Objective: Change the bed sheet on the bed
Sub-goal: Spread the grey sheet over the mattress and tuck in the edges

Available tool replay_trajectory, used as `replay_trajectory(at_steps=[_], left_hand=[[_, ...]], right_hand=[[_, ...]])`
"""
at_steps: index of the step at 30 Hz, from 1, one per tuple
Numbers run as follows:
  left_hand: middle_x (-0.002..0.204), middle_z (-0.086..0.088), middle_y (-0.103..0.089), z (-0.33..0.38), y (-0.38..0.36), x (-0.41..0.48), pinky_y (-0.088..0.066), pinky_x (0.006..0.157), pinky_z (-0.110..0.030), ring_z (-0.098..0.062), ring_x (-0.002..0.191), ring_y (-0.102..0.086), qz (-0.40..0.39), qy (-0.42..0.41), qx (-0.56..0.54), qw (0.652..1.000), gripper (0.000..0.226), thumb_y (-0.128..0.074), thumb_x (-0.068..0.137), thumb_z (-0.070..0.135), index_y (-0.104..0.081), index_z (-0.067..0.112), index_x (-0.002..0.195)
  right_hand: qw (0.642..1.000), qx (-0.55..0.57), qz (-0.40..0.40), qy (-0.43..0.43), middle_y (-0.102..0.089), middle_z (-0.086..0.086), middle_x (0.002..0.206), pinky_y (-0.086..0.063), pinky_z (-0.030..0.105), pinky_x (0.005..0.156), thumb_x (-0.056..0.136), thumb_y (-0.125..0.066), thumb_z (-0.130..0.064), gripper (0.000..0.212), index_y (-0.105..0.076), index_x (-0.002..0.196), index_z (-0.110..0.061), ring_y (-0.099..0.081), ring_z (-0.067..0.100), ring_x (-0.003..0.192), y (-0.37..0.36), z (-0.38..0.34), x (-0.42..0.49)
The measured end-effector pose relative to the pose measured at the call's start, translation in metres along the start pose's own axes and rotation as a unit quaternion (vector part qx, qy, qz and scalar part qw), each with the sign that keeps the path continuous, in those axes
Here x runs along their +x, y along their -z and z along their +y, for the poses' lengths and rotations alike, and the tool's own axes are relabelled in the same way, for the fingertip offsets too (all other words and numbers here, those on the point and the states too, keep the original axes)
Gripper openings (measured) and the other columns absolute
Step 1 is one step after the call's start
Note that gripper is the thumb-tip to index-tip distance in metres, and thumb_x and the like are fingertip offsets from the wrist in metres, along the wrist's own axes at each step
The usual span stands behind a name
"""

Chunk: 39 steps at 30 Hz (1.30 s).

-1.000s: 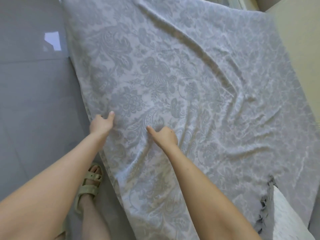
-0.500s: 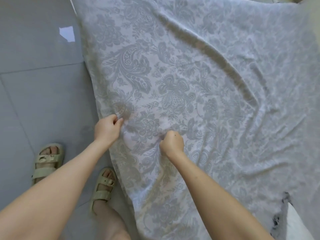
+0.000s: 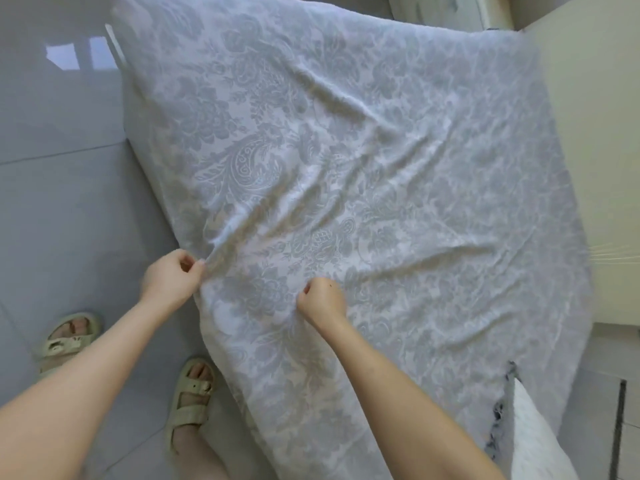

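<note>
— One bed sheet [image 3: 346, 174], pale grey with a floral and paisley weave: where is it?
— Spread across the bed, covering the whole top and hanging over the near side toward the floor [image 3: 52, 209]. The bed itself is hidden under it.
— Does it lie flat?
— No. Long creases run across the middle, and several fan out from one spot on the near edge.
— What is at that spot?
— The left hand [image 3: 171, 280]. Its thumb and curled fingers pinch the sheet right at the edge of the bed, and the cloth is gathered into a small ridge at the fingertips.
— And the right hand [image 3: 320, 299]?
— It sits further in on the sheet, beside the left one but apart from it. It is closed like a fist, fingers tucked down into the cloth. The fabric puckers round the knuckles, so it grips a fold.
— What lies round the bed?
— Glossy grey floor tiles on the left, with the person's two feet in pale sandals [image 3: 190, 400] just beside the hanging sheet. A cream panel [image 3: 595, 133] runs along the right side. At the lower right a white textured cushion [image 3: 533, 441] lies against the sheet, with a dark frayed edge [image 3: 498, 417] of cloth next to it
</note>
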State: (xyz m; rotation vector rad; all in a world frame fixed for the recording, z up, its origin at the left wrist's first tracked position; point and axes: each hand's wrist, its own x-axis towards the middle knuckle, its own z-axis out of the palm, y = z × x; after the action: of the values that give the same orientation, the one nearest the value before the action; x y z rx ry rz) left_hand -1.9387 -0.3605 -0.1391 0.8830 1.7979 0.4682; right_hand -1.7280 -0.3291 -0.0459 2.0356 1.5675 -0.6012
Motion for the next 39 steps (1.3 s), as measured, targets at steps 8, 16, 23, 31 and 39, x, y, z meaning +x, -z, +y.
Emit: replay_trajectory(at_steps=[8, 16, 23, 31, 39], left_hand=[[0.127, -0.022, -0.056, 0.078, 0.074, 0.111, -0.041, 0.097, -0.039, -0.038, 0.117, -0.052, 0.079, 0.01, -0.071, 0.994, 0.055, -0.047, 0.096, 0.041, -0.05, -0.004, 0.126], [0.074, -0.016, -0.05, 0.078, 0.088, 0.145, -0.029, 0.064, -0.034, -0.033, 0.081, -0.05, 0.13, -0.072, -0.002, 0.989, 0.032, -0.047, 0.096, 0.022, -0.04, 0.008, 0.068], [0.072, -0.022, -0.049, 0.06, 0.116, 0.161, -0.031, 0.062, -0.039, -0.036, 0.076, -0.05, 0.18, -0.15, -0.001, 0.972, 0.03, -0.045, 0.095, 0.02, -0.048, 0.002, 0.072], [0.115, -0.027, -0.056, 0.068, 0.075, 0.162, -0.039, 0.087, -0.046, -0.041, 0.106, -0.052, 0.251, 0.018, -0.025, 0.968, 0.041, -0.034, 0.092, 0.035, -0.052, 0.002, 0.106], [0.094, -0.024, -0.057, 0.091, -0.043, -0.005, -0.042, 0.071, -0.044, -0.04, 0.085, -0.054, 0.158, -0.354, 0.158, 0.908, 0.022, -0.059, 0.079, 0.013, -0.062, 0.003, 0.098]], right_hand=[[0.986, 0.133, 0.082, 0.054, -0.058, 0.004, 0.079, -0.043, 0.031, 0.057, 0.091, -0.046, -0.056, 0.051, -0.057, 0.082, -0.007, -0.056, 0.02, 0.071, 0.076, -0.121, 0.074], [0.997, 0.067, 0.042, 0.001, -0.039, 0.004, 0.065, -0.021, 0.024, 0.04, 0.089, -0.051, -0.004, 0.03, -0.038, 0.063, -0.011, -0.037, 0.018, 0.055, 0.072, -0.181, 0.111], [0.984, 0.155, 0.086, 0.016, -0.031, 0.001, 0.052, -0.017, 0.025, 0.04, 0.08, -0.052, 0.005, 0.041, -0.028, 0.052, -0.014, -0.027, 0.015, 0.047, 0.078, -0.201, 0.094], [0.945, 0.294, 0.131, 0.049, -0.046, 0.001, 0.058, -0.03, 0.031, 0.052, 0.095, -0.05, -0.023, 0.038, -0.044, 0.06, -0.011, -0.046, 0.02, 0.059, 0.056, -0.154, 0.077], [0.948, 0.258, 0.162, -0.089, -0.064, 0.003, 0.109, -0.043, 0.029, 0.077, 0.095, -0.049, -0.032, 0.026, -0.063, 0.107, -0.015, -0.06, 0.02, 0.095, 0.014, 0.06, 0.026]])
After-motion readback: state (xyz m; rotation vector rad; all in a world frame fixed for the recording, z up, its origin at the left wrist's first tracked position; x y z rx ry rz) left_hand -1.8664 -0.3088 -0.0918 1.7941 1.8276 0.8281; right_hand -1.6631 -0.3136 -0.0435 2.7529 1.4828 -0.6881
